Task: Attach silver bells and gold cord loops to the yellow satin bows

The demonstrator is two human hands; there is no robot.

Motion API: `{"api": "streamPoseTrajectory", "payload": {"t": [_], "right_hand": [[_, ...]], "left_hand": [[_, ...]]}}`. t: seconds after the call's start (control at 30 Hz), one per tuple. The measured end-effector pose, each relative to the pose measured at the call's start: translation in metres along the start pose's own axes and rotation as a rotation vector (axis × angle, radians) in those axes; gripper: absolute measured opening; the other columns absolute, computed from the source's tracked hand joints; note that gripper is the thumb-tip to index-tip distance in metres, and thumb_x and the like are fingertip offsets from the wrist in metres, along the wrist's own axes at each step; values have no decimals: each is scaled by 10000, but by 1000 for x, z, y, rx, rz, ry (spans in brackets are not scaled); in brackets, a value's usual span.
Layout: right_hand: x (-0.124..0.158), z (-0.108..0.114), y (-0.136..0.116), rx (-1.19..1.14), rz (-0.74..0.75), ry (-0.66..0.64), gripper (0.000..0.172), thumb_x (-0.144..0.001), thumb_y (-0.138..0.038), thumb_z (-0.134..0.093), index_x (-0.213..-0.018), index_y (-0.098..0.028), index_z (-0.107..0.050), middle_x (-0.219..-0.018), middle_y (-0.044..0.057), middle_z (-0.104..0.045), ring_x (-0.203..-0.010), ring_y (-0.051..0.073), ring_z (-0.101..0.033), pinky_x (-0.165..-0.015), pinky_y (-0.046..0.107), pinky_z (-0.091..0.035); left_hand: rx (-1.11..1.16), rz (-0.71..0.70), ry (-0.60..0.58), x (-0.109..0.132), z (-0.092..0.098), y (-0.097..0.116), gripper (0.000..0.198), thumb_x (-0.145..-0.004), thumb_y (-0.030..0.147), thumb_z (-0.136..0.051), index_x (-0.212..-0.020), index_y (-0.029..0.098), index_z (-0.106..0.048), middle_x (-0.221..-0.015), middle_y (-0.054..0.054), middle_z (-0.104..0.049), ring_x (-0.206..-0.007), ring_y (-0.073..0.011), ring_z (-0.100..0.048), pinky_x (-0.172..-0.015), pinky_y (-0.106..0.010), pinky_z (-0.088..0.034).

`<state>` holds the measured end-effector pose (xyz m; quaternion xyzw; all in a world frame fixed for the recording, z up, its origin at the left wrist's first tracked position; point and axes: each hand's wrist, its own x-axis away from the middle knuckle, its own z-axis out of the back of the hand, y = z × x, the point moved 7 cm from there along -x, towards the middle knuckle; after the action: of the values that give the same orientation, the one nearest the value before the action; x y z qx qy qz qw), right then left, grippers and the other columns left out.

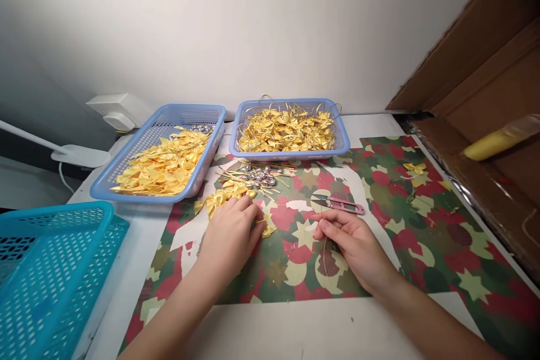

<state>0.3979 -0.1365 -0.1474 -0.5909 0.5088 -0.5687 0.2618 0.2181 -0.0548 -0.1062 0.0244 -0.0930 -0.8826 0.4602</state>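
Left hand (234,222) curls over remaining yellow satin bows (220,198), grip hidden; right hand (350,236) pinches gold cord (324,256); corded bows (287,130), seemingly done, heap at twelve o'clock!

The person's left hand (234,220) and right hand (351,237) are both bare, with slim fingers (343,217) that taper toward the tips. On the back of the left hand the knuckles (237,206) show as soft, low bumps. The right thumb (331,229) has a short nail, its finer detail too small to tell. The wrists (383,280) are narrow, and the left forearm (181,306) and right forearm (428,318), bare too, broaden smoothly toward the view's lower edge.
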Motion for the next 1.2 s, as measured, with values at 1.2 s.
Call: {"api": "streamPoseTrajectory", "payload": {"t": [1.2], "right_hand": [[7,2,-17,107,355,59,121,-851,-231,-674,-899,-261,-781,-934,30,-776,-879,173,-742,-798,248,-619]], "left_hand": [[1881,307,-52,-19,-66,41,239,-679,249,-842,-904,222,-764,-838,-19,-741,-773,-116,-680,-707,-182,-549]]}}
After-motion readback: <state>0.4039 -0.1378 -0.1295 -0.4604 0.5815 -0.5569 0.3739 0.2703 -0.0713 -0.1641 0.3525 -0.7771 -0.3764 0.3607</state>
